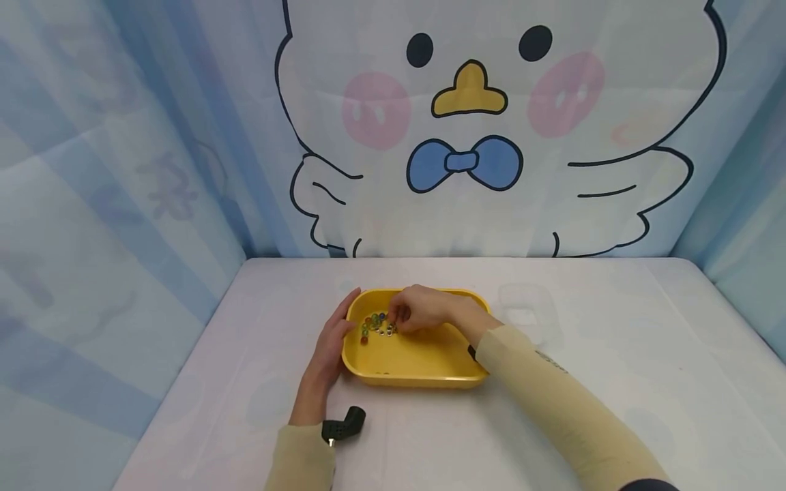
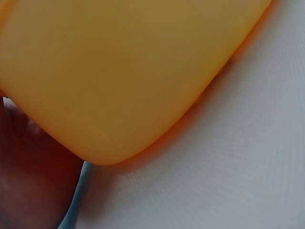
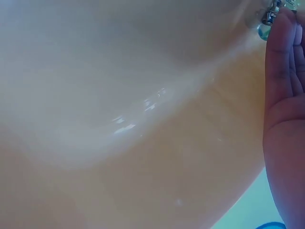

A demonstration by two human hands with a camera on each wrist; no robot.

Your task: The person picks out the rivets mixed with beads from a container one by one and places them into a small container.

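Observation:
Small round glass marbles (image 1: 376, 320), some clear and some coloured, lie grouped in the left part of a shallow yellow tray (image 1: 424, 361). My left hand (image 1: 330, 344) grips the tray's left side, thumb at the rim and fingers along the outer wall. In the left wrist view, that hand (image 2: 35, 171) lies against the tray's outside (image 2: 119, 86). Reaching over from the right, my right hand (image 1: 420, 307) has its fingers curled, tips down at the marbles. In the right wrist view, a greenish marble (image 3: 263, 32) shows beside its fingertips (image 3: 284, 21); what lies between them is hidden.
A clear plastic container (image 1: 531, 310) stands right of the tray, behind my right forearm. The pale tablecloth (image 1: 215, 409) spreads around the tray. Printed curtains (image 1: 473, 225) hang at the table's back and sides.

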